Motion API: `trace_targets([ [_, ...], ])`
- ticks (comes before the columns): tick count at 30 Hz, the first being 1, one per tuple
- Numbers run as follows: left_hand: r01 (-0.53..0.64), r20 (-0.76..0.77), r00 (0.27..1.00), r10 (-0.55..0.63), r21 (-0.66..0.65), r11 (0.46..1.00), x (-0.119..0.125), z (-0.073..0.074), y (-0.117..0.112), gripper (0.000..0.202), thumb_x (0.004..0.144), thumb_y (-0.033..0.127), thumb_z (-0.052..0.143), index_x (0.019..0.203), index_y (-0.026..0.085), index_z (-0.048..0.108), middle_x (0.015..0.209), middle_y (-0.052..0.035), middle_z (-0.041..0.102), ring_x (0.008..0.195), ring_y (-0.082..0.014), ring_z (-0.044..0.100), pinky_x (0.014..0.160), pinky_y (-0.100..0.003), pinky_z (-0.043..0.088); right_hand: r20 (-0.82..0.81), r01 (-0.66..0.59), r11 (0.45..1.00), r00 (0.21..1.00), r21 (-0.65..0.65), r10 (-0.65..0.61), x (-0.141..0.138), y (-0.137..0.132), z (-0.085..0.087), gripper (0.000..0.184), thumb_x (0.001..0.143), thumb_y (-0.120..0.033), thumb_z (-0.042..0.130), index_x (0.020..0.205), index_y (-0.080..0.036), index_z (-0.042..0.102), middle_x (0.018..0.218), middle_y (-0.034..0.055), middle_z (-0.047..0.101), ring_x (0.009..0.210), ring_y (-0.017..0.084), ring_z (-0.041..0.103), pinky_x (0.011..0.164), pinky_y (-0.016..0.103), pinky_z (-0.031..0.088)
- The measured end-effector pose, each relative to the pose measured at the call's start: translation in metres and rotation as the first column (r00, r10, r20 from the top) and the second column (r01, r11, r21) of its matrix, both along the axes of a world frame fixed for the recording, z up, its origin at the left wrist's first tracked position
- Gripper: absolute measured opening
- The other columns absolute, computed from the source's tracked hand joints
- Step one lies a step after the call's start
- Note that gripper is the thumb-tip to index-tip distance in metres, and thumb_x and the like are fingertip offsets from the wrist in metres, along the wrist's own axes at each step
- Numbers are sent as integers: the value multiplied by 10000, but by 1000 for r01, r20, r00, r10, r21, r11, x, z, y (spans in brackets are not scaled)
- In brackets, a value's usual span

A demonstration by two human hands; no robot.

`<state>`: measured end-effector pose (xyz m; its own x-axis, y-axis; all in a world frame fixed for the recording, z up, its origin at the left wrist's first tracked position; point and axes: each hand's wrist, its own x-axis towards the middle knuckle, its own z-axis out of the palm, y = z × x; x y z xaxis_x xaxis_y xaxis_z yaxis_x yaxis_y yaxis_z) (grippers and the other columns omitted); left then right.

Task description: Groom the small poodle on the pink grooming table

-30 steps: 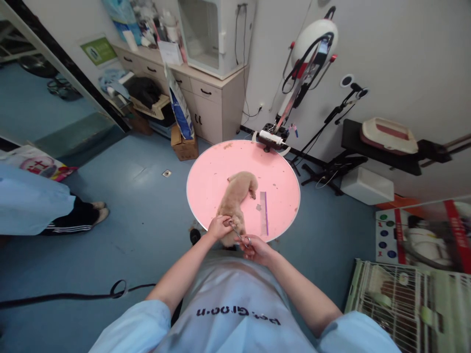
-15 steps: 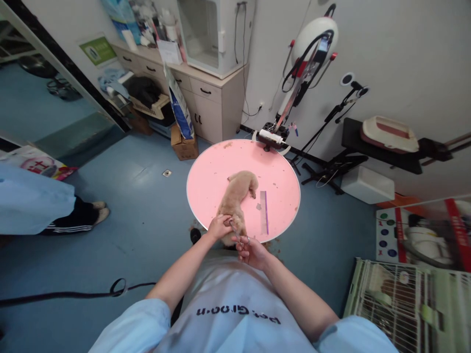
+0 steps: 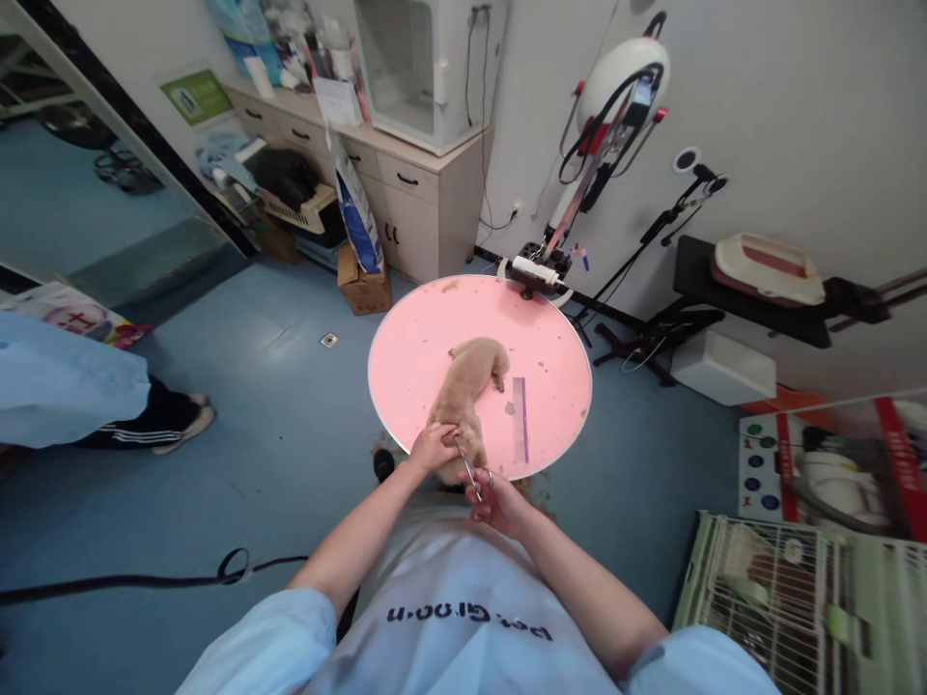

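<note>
Head view: both forearms reach forward, left hand (image 3: 433, 446) clenched on the rump of the small tan dog (image 3: 467, 381) lying on the pink counter (image 3: 406, 357). The right hand (image 3: 498, 497) grips scissors (image 3: 469, 471), blades at the fur. Since 1 second ago, the right hand has edged left; dog unmoved.

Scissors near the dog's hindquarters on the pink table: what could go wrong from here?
1. The scissors in the right hand point into the fur where the left hand grips the dog; a sudden twitch could nick skin or fingers.
2. The dog's rear lies at the near rim of the round pink table, so a squirm might carry it over the edge.
3. The comb lies loose beside the dog and could get kicked off.
</note>
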<state>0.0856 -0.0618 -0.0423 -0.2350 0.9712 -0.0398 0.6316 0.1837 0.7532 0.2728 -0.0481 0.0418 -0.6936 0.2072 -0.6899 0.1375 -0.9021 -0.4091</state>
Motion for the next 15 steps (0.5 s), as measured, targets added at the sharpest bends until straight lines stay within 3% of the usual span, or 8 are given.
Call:
trace_targets([
  [8,34,0,999,-34,44,998,-6,-10,-2,463,630,403,756,1022,176,664,920,-49,662,829,-164,606,763,-268,480,-44,17,993,999,116,-12,1,-2,6,419,661,-395,734,982,-185,566,556,-103,447,367,11,208,430,197,281],
  [13,37,-29,999,-34,99,994,-6,-6,-3,268,821,335,557,999,170,669,895,-57,674,819,-154,612,759,-267,482,-46,145,986,989,78,-142,15,-1,8,398,651,-372,748,966,-181,597,560,-99,445,374,8,204,429,193,285],
  [15,31,-56,998,-24,131,991,-5,-4,-3,239,828,287,525,975,169,673,882,-55,675,810,-148,613,764,-264,484,-64,194,979,980,60,-191,18,-1,9,397,650,-368,749,969,-182,602,560,-99,446,375,8,207,430,190,280],
])
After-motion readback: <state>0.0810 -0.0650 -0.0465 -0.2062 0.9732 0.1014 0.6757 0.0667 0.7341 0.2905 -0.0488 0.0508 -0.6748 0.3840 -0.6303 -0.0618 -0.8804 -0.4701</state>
